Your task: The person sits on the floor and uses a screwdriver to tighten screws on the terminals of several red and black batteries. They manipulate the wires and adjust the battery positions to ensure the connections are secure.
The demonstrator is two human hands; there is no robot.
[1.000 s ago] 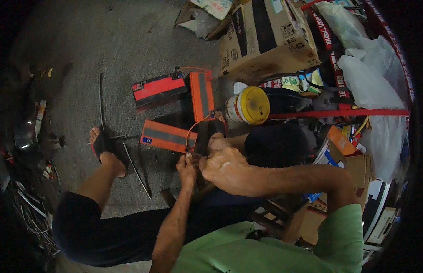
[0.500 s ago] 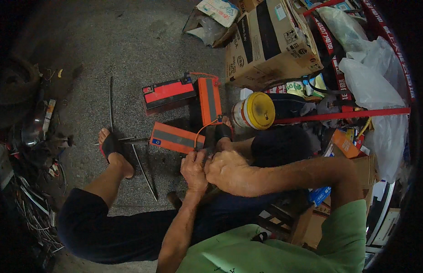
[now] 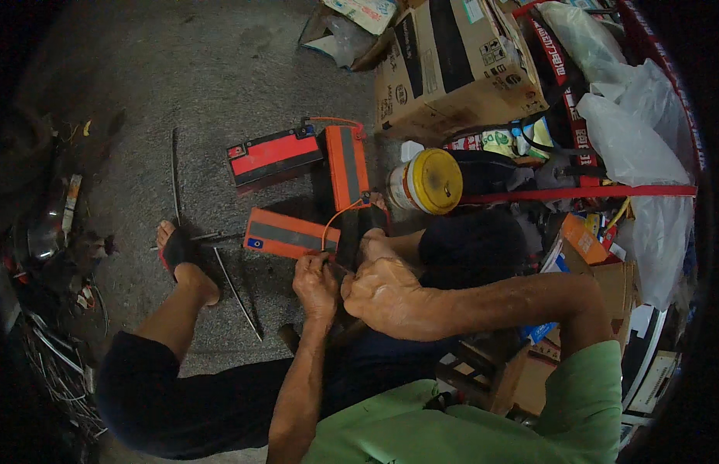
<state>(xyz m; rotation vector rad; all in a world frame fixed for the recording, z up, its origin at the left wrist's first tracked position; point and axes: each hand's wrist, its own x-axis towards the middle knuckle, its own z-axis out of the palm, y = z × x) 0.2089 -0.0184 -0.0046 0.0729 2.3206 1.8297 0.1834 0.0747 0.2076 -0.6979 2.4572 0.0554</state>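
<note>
Three battery blocks stand on the floor in front of me: a red-and-black battery (image 3: pixel 276 158), an upper orange battery (image 3: pixel 348 166) with a grey stripe, and a lower orange battery (image 3: pixel 291 234) with a grey stripe. A short orange wire (image 3: pixel 326 230) runs from the upper orange battery to the lower one's right end. There my left hand (image 3: pixel 317 284) is closed, fingertips pinched beside the wire's end. Close by on its right, my right hand (image 3: pixel 381 294) is curled into a fist. A thin, blurred thing spans the gap between both hands; its kind cannot be made out.
A white bucket with a yellow lid (image 3: pixel 437 182) stands right of the batteries. Behind it is a large cardboard box (image 3: pixel 421 104). Thin metal rods (image 3: pixel 237 294) lie by my left foot (image 3: pixel 181 251). Tangled cables (image 3: pixel 61 367) are at the left; plastic bags (image 3: pixel 634 139) hang at the right.
My hands have drawn slightly apart, opening a small gap between them. The whole view has shifted a little; the batteries appear to stay in place.
</note>
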